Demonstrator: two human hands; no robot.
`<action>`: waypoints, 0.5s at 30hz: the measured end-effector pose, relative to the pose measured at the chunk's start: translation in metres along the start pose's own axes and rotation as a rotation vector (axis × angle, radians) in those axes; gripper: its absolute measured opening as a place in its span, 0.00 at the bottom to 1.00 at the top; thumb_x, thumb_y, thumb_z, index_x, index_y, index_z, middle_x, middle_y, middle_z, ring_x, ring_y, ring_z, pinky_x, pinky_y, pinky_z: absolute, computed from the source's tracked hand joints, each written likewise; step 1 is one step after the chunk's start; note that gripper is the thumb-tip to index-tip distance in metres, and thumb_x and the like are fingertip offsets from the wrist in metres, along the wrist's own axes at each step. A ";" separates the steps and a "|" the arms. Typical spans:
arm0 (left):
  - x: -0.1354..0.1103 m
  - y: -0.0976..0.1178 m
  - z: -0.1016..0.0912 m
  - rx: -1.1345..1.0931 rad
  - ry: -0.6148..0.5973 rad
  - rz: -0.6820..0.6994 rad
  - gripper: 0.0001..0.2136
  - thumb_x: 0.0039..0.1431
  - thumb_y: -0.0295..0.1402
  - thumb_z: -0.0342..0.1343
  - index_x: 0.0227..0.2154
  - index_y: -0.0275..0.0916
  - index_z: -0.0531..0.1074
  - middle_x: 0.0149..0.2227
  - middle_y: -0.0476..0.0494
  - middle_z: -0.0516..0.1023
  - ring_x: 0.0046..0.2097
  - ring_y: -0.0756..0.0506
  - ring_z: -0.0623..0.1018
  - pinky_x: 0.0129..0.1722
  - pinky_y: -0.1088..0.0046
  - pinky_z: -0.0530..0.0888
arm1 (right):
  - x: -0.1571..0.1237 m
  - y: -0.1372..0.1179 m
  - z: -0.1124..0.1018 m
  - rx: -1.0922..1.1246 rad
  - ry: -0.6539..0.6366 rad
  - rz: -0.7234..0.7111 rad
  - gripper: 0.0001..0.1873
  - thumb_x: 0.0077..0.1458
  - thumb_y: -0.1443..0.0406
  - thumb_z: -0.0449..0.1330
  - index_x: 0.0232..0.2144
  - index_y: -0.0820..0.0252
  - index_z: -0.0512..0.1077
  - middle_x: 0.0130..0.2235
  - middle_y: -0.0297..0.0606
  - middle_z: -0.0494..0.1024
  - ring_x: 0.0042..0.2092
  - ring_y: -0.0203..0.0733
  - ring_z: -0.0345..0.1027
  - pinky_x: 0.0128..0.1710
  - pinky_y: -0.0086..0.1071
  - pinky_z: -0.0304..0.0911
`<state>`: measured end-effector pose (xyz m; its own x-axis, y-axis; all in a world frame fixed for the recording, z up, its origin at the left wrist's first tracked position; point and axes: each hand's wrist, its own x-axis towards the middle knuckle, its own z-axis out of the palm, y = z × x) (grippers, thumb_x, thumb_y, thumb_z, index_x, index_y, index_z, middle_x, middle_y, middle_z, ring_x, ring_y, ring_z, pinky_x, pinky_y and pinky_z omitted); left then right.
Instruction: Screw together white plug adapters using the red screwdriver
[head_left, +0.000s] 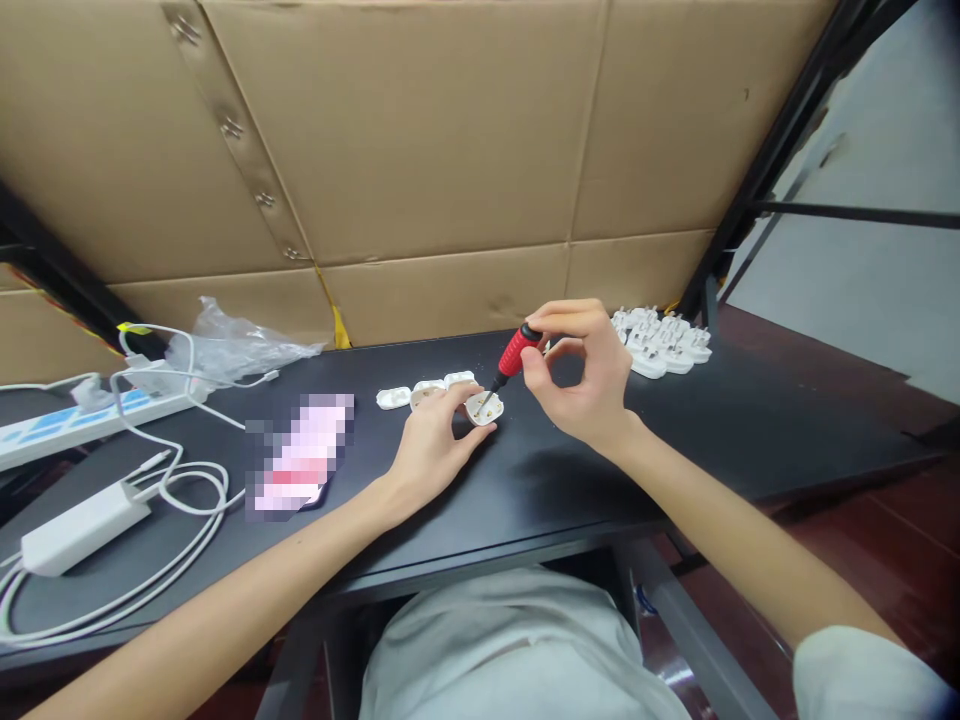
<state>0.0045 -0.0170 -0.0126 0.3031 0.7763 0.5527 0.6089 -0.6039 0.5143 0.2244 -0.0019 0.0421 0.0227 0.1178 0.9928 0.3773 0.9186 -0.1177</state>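
My left hand rests on the black table and pinches a white plug half between thumb and fingers, holding it flat. My right hand grips a red-handled screwdriver by its top, fingers curled round it. The screwdriver leans down to the left and its tip sits on the plug half. Three more white plug parts lie in a row just behind my left hand.
A heap of white plug parts lies at the table's back right. On the left are a blurred flat object, a white charger with coiled cable, a power strip and a clear plastic bag. Cardboard walls the back.
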 end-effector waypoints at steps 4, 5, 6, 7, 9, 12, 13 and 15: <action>0.000 0.000 0.000 -0.009 -0.003 0.000 0.19 0.64 0.35 0.72 0.56 0.44 0.79 0.54 0.42 0.88 0.52 0.35 0.86 0.54 0.55 0.79 | 0.001 0.001 0.000 -0.034 0.006 -0.035 0.14 0.67 0.68 0.70 0.51 0.50 0.76 0.47 0.35 0.79 0.32 0.33 0.75 0.25 0.27 0.73; 0.000 0.001 0.000 -0.010 -0.002 0.003 0.19 0.64 0.35 0.72 0.57 0.44 0.79 0.54 0.42 0.88 0.52 0.35 0.86 0.55 0.55 0.79 | 0.001 0.001 0.000 -0.037 0.008 -0.043 0.14 0.67 0.68 0.70 0.51 0.50 0.76 0.47 0.35 0.79 0.32 0.32 0.75 0.25 0.27 0.74; 0.000 0.001 0.000 -0.008 -0.001 0.005 0.19 0.64 0.35 0.72 0.57 0.44 0.79 0.54 0.42 0.88 0.52 0.35 0.86 0.54 0.55 0.79 | 0.001 0.001 0.000 -0.039 0.008 -0.049 0.13 0.67 0.67 0.71 0.51 0.50 0.76 0.47 0.35 0.79 0.32 0.32 0.75 0.25 0.27 0.74; 0.000 0.001 0.000 -0.003 0.001 0.007 0.19 0.64 0.35 0.73 0.56 0.44 0.79 0.54 0.42 0.88 0.52 0.35 0.86 0.54 0.55 0.79 | 0.001 0.001 -0.001 -0.041 0.008 -0.051 0.13 0.67 0.67 0.71 0.51 0.50 0.77 0.46 0.35 0.79 0.33 0.33 0.75 0.25 0.27 0.74; 0.000 0.001 0.001 0.009 0.007 0.011 0.19 0.64 0.34 0.73 0.56 0.44 0.80 0.53 0.42 0.89 0.51 0.35 0.86 0.54 0.56 0.79 | 0.002 0.000 -0.001 -0.059 0.011 -0.056 0.10 0.69 0.66 0.69 0.51 0.50 0.78 0.47 0.37 0.80 0.34 0.34 0.77 0.26 0.28 0.76; 0.000 0.000 0.001 0.017 0.013 0.018 0.18 0.63 0.33 0.73 0.55 0.44 0.80 0.52 0.43 0.89 0.50 0.36 0.86 0.53 0.56 0.80 | 0.003 -0.002 -0.002 -0.096 0.019 -0.067 0.10 0.72 0.67 0.63 0.52 0.50 0.79 0.51 0.41 0.84 0.41 0.41 0.82 0.28 0.30 0.79; 0.000 0.000 0.001 0.020 0.014 0.019 0.18 0.63 0.33 0.73 0.54 0.44 0.80 0.51 0.43 0.89 0.50 0.36 0.86 0.53 0.56 0.80 | 0.003 -0.002 -0.003 -0.099 0.018 -0.070 0.12 0.72 0.69 0.62 0.52 0.50 0.79 0.53 0.42 0.85 0.44 0.43 0.83 0.28 0.31 0.79; 0.000 0.000 0.000 0.023 0.014 0.017 0.18 0.63 0.33 0.74 0.54 0.43 0.80 0.51 0.42 0.89 0.49 0.36 0.86 0.52 0.56 0.80 | 0.004 -0.003 -0.002 -0.078 0.012 -0.075 0.14 0.70 0.71 0.62 0.53 0.49 0.79 0.53 0.42 0.87 0.48 0.46 0.84 0.29 0.31 0.80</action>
<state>0.0050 -0.0170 -0.0128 0.3029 0.7634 0.5704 0.6206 -0.6123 0.4899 0.2256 -0.0050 0.0464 0.0026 0.0453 0.9990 0.4492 0.8925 -0.0417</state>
